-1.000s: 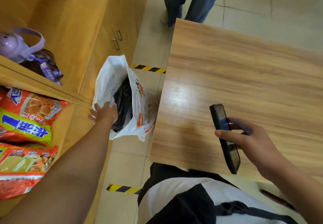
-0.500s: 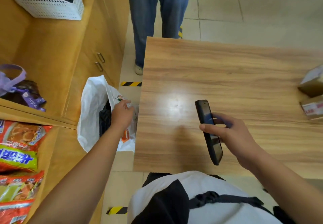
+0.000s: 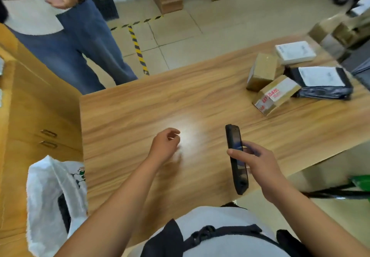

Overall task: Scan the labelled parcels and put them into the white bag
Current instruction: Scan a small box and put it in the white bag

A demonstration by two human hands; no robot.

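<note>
Wood-grain laminate covers the bench [image 3: 140, 106], which fills the middle of the view. Over its near half the left hand [image 3: 164, 146] hovers with fingers loosely curled and holding nothing; its outline is smeared by blur. Near it, the right hand [image 3: 258, 162] grips a black handheld scanner [image 3: 237, 160]. The thumb lies along one side and the fingers along the other, and the device runs lengthwise above the bench's near edge.

Labelled parcels sit clustered toward the far right corner of the bench, well apart from both hands. They are a plain brown cardboard box [image 3: 262, 72], a lower cardboard box with red-printed tape [image 3: 276, 94] just in front of it, a flat white box [image 3: 294, 52] behind, and a black plastic mailer with a white label [image 3: 322, 82] just beside the taped box. More blurred cartons [image 3: 336, 34] lie beyond them at the right edge.

The white plastic bag [image 3: 46, 200] stands open on the floor beside the bench's near left corner, between the bench and a yellow wooden cabinet [image 3: 40, 106]. Something dark [image 3: 63, 212] shows inside its mouth. A person in blue jeans [image 3: 84, 42] stands by the bench's far left corner, and yellow-and-black hazard tape [image 3: 138, 50] runs across the tiled floor.
</note>
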